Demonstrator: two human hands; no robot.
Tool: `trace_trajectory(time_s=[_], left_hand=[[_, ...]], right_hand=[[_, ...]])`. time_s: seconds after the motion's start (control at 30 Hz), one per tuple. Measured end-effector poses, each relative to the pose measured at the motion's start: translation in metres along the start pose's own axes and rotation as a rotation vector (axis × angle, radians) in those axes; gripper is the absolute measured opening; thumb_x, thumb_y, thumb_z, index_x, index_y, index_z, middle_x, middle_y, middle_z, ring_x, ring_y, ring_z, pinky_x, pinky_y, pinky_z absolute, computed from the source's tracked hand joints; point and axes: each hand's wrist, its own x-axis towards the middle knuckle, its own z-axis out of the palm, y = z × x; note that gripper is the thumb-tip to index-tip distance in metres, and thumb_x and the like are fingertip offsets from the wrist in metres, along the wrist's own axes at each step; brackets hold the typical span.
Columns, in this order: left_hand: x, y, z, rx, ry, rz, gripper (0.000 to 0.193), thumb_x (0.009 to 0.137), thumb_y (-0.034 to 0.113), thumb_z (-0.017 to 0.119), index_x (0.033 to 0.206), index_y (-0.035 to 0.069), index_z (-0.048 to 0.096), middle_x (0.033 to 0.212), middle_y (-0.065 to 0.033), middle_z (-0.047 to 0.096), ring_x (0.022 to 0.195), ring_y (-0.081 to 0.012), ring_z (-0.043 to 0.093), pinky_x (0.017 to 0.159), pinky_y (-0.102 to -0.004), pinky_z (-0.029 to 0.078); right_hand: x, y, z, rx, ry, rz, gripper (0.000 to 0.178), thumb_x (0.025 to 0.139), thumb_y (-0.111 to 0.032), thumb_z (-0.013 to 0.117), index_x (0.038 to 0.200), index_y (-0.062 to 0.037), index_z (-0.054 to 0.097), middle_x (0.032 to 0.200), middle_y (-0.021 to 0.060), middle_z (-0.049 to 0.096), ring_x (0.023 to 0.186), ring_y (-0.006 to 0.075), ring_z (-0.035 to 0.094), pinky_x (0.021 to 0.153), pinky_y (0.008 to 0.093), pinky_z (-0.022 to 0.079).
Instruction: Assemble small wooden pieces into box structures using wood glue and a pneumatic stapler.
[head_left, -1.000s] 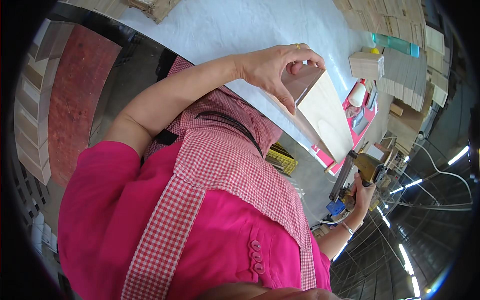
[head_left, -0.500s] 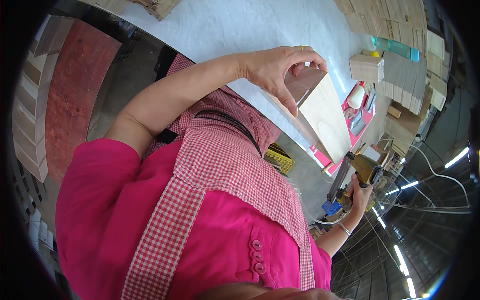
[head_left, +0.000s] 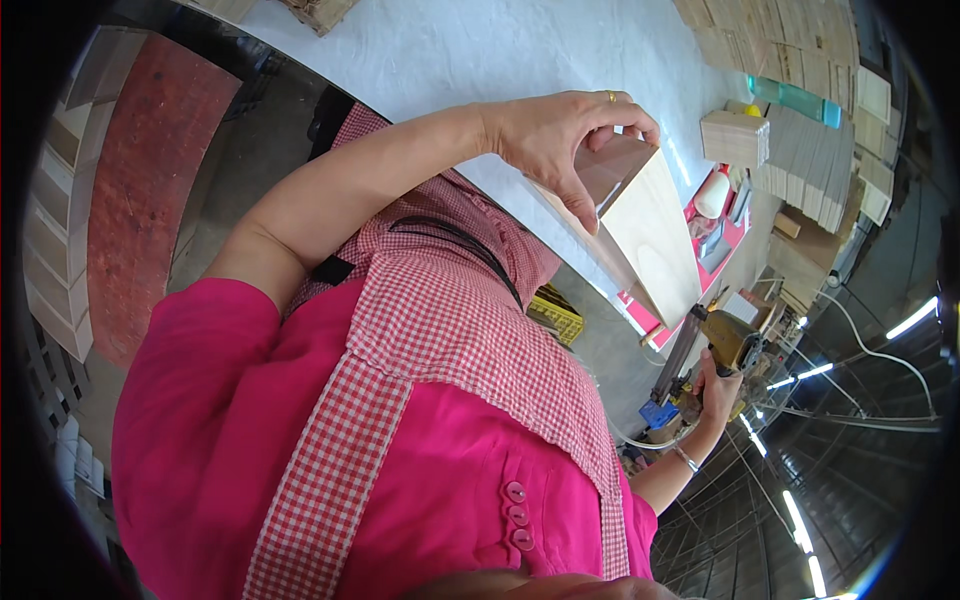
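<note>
A pale wooden box (head_left: 655, 240) with an open end rests on the white tabletop (head_left: 450, 60) near its edge. Over that open end arches my left hand (head_left: 560, 140), its thumb on one side panel and its fingers on the other, gripping the box. My right hand (head_left: 718, 388) is wrapped round the handle of a nail gun (head_left: 732, 338), a black and brass-coloured tool. The gun's nose is close against the box's far right corner; whether it touches I cannot tell.
Right of the box, a pink tray (head_left: 740, 235) carries a white bottle (head_left: 712, 193). Beyond stand a small wood block stack (head_left: 735, 138), stacked thin boards (head_left: 812, 165) and a green bottle (head_left: 795, 98). A yellow crate (head_left: 557, 315) is below the table. Boxes and a red board (head_left: 150, 200) are left.
Almost nothing differs: my left hand has shifted very slightly right, and the view has tilted a little. The box and nail gun keep their places against each other.
</note>
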Motion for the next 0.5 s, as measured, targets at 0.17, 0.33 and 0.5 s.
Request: trace_trajectory(time_s=[0.17, 0.33, 0.5], left_hand=[[0.0, 0.0, 0.0, 0.001, 0.016, 0.017, 0.099, 0.047, 0.028, 0.096, 0.135, 0.016, 0.052, 0.1, -0.0004, 0.048, 0.081, -0.0152, 0.044, 0.076, -0.0283, 0.043], [0.001, 0.001, 0.0, 0.006, 0.01, 0.013, 0.098, 0.046, 0.029, 0.095, 0.133, 0.016, 0.052, 0.101, -0.0004, 0.049, 0.081, -0.015, 0.043, 0.074, -0.0279, 0.042], [0.001, -0.002, 0.001, 0.026, 0.022, 0.051, 0.097, 0.045, 0.03, 0.094, 0.132, 0.016, 0.053, 0.102, -0.0005, 0.05, 0.08, -0.0151, 0.044, 0.074, -0.0279, 0.042]], right_hand=[[0.002, 0.002, 0.0, -0.007, 0.021, 0.006, 0.024, 0.088, -0.022, 0.077, 0.081, -0.0037, 0.062, 0.052, -0.0007, 0.05, 0.04, 0.0085, 0.044, 0.036, 0.0254, 0.032], [0.006, 0.009, -0.006, -0.012, 0.006, 0.005, 0.022, 0.088, -0.02, 0.077, 0.086, -0.002, 0.063, 0.054, -0.0005, 0.052, 0.04, 0.0081, 0.044, 0.036, 0.0251, 0.032], [0.01, -0.004, -0.009, -0.049, 0.055, -0.037, 0.022, 0.087, -0.017, 0.077, 0.095, 0.0, 0.067, 0.058, 0.0001, 0.056, 0.041, 0.0072, 0.045, 0.035, 0.0242, 0.032]])
